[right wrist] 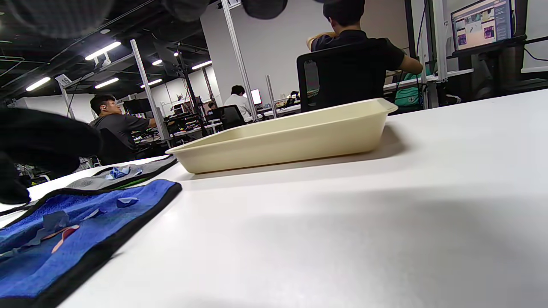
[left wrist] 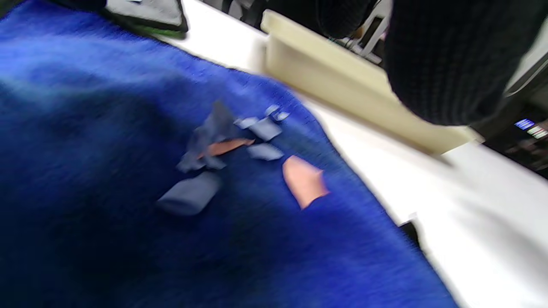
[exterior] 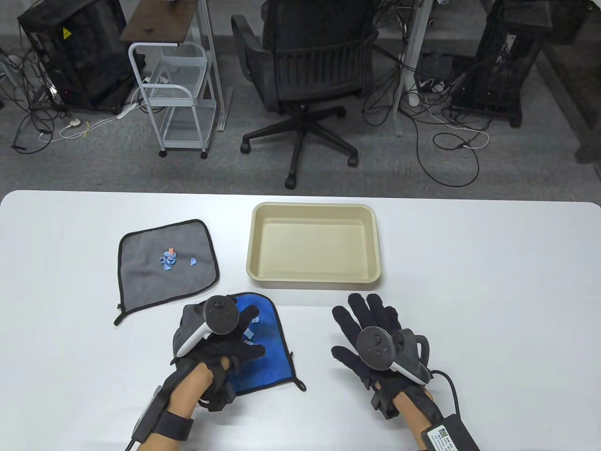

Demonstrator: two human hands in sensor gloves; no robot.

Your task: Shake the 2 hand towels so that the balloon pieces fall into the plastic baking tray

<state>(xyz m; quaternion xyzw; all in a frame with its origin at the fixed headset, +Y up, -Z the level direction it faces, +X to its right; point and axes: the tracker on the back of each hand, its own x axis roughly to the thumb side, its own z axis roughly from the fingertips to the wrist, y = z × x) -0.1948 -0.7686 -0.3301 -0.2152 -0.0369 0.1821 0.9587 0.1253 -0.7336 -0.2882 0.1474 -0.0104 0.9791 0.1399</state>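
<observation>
A grey hand towel (exterior: 141, 277) lies flat at the left, with blue and orange balloon pieces (exterior: 169, 259) on its middle. A blue hand towel (exterior: 272, 350) with black edging lies nearer the front, and it carries balloon pieces (left wrist: 222, 147) too. My left hand (exterior: 244, 329) is over the blue towel with its fingers loosely spread, gripping nothing. The cream plastic baking tray (exterior: 313, 277) stands behind both hands and has nothing in it. To the right of the blue towel, my right hand (exterior: 361, 319) is spread flat over bare table. In the right wrist view the tray (right wrist: 291, 137) and blue towel (right wrist: 98, 222) lie ahead.
The white table (exterior: 493, 282) stretches wide to the right of the tray. An office chair (exterior: 310, 89) and a white trolley (exterior: 178, 103) stand on the floor beyond the far edge. In the right wrist view, seated people work at desks in the background.
</observation>
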